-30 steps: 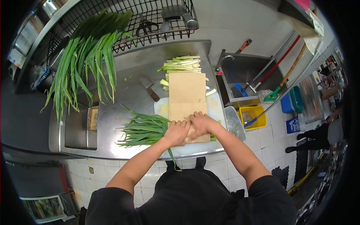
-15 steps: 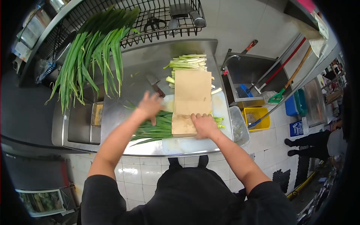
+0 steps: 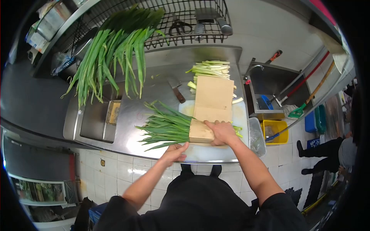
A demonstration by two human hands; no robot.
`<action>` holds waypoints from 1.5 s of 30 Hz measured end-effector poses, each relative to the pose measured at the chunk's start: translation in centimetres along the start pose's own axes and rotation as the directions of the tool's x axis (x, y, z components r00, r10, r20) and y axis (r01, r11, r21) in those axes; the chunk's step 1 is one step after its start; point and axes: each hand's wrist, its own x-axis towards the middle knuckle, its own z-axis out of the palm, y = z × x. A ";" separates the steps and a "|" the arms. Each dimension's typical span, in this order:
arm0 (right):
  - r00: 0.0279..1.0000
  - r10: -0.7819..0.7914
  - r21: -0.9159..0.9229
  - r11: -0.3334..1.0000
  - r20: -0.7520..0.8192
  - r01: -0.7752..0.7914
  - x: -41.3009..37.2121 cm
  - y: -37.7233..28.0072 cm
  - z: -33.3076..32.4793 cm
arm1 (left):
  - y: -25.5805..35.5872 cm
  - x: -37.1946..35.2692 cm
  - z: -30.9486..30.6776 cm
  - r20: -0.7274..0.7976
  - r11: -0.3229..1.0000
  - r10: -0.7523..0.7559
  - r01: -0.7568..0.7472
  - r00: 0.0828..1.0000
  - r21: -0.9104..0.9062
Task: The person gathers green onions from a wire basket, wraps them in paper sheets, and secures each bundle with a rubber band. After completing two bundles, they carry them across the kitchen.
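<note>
A sheet of brown cardboard [image 3: 214, 92] lies on the white cutting board [image 3: 200, 153], its near end folded over a bunch of green onions [image 3: 165, 126]. Long green leaves fan out to the left of the fold, and pale stalk ends show at its right. My right hand [image 3: 221, 133] grips the folded part from above and the right. My left hand [image 3: 175, 153] is at the counter's front edge, just below the leaves, with fingers partly spread and nothing visible in it. A knife [image 3: 178, 94] with a brown handle lies beyond the leaves.
More cut stalks [image 3: 211, 70] lie behind the cardboard. Long green leaves [image 3: 104, 57] hang from a wire rack [image 3: 185, 29] holding scissors. Sinks stand at left [image 3: 96, 115] and right [image 3: 279, 84]. A yellow bin [image 3: 279, 134] and another person's legs [image 3: 320, 154] are at right.
My left hand has moved from above the leaves to their near side, at the counter's front edge. My right hand stays on the folded cardboard. The whole view has shifted.
</note>
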 end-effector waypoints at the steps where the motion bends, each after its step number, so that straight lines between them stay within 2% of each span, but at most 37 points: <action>1: 1.000 -0.014 -0.001 1.000 0.000 0.014 0.1 -0.1 -0.4 | -0.3 1.4 0.2 -0.012 1.000 0.000 0.000 1.000 -0.007; 2: 1.000 -0.013 -0.008 1.000 0.010 0.013 0.0 -0.2 -0.7 | -0.1 2.6 0.4 -0.112 0.949 0.107 -0.135 0.988 -0.284; 3: 1.000 -0.010 -0.016 1.000 0.024 0.010 -0.2 -0.3 -0.7 | 0.2 3.3 0.9 -0.235 0.806 0.177 -0.278 0.956 -0.523; 5: 1.000 -0.022 -0.031 0.999 0.020 0.022 -0.3 -0.2 -0.3 | 3.4 4.6 1.8 -0.311 0.780 0.056 -0.236 0.949 -0.580; 8: 1.000 -0.026 -0.041 0.999 -0.009 0.026 -0.2 0.0 -0.2 | 6.3 9.8 2.7 -0.331 0.717 0.078 -0.284 0.940 -0.637; 9: 1.000 -0.018 -0.031 0.999 -0.026 0.017 -0.2 0.0 -0.1 | 6.2 13.0 2.3 -0.391 0.776 0.038 -0.273 0.920 -0.569; 10: 1.000 -0.018 -0.035 0.999 -0.024 0.017 -0.2 0.0 -0.1 | 7.4 13.2 2.6 -0.450 0.828 0.003 -0.255 0.893 -0.500; 11: 1.000 -0.014 -0.023 1.000 -0.027 0.013 -0.1 0.1 -0.1 | 8.2 13.2 2.8 -0.449 0.827 -0.001 -0.252 0.894 -0.502; 12: 1.000 -0.005 -0.008 1.000 -0.031 0.005 -0.2 0.0 0.1 | 10.7 9.7 3.8 -0.526 0.945 -0.116 -0.069 0.843 -0.319; 13: 1.000 -0.002 -0.006 1.000 -0.031 0.001 -0.3 -0.1 0.2 | 12.3 7.6 4.5 -0.618 0.981 -0.195 0.142 0.762 -0.135; 14: 0.999 -0.001 -0.014 1.000 -0.046 0.000 -0.3 -0.2 0.3 | 12.1 9.1 4.5 -0.675 0.973 -0.216 0.217 0.706 -0.083; 15: 0.998 0.002 -0.022 1.000 -0.064 -0.003 -0.3 -0.3 0.4 | 12.5 9.0 4.8 -0.675 0.974 -0.207 0.212 0.708 -0.076; 17: 0.996 0.008 -0.031 0.999 -0.089 -0.011 -0.4 -0.3 0.9 | 13.3 8.6 5.1 -0.741 0.948 -0.191 0.317 0.643 0.030; 20: 0.992 0.017 -0.030 0.999 -0.123 -0.021 -0.3 -0.2 1.2 | 12.9 8.8 4.3 -0.720 0.941 -0.141 0.319 0.679 0.117; 24: 0.990 -0.006 -0.037 0.999 -0.141 0.001 -0.9 -0.3 1.4 | 11.6 9.1 3.7 -0.707 0.955 -0.120 0.275 0.696 0.109; 26: 0.988 -0.022 -0.032 0.999 -0.155 0.017 -1.0 -0.3 1.5 | 9.3 12.4 2.9 -0.756 0.995 -0.066 0.100 0.652 -0.001; 27: 0.986 -0.037 -0.034 0.999 -0.164 0.032 -1.1 -0.2 1.5 | 9.5 11.0 3.7 -0.760 0.995 -0.065 0.098 0.647 -0.002; 29: 0.982 -0.059 -0.034 0.998 -0.177 0.054 -1.1 0.2 2.0 | 10.6 6.5 6.0 -0.787 0.960 0.009 -0.225 0.617 -0.166; 30: 0.980 -0.076 -0.036 0.997 -0.183 0.071 -1.1 0.4 2.2 | 9.5 7.1 5.5 -0.789 0.960 0.012 -0.229 0.614 -0.163; 32: 0.979 -0.098 -0.032 0.995 -0.177 0.094 -1.1 0.6 2.4 | 6.8 9.2 3.6 -0.695 0.824 0.102 -0.452 0.712 -0.341; 33: 0.978 -0.117 -0.029 0.993 -0.170 0.114 -1.0 0.8 2.3 | 7.1 8.5 3.8 -0.698 0.822 0.103 -0.456 0.709 -0.342; 35: 0.978 -0.127 -0.023 0.992 -0.164 0.125 -1.0 1.0 2.1 | 7.4 6.3 4.4 -0.610 0.646 0.197 -0.569 0.768 -0.508; 39: 0.982 -0.137 0.011 0.990 -0.134 0.140 -0.9 1.2 1.6 | 7.7 7.1 3.1 -0.529 0.634 0.187 -0.513 0.828 -0.579; 41: 0.983 -0.145 0.008 0.989 -0.116 0.147 -0.9 1.3 1.4 | 7.9 7.2 2.1 -0.315 0.601 0.249 -0.402 0.916 -0.691; 42: 0.984 -0.145 0.010 0.989 -0.107 0.147 -0.8 1.3 1.2 | 7.9 7.4 1.6 -0.256 0.631 0.249 -0.357 0.934 -0.689; 45: 0.980 -0.162 0.006 0.986 -0.116 0.164 -0.7 1.3 1.2 | 7.8 7.9 1.2 -0.199 0.627 0.267 -0.327 0.943 -0.707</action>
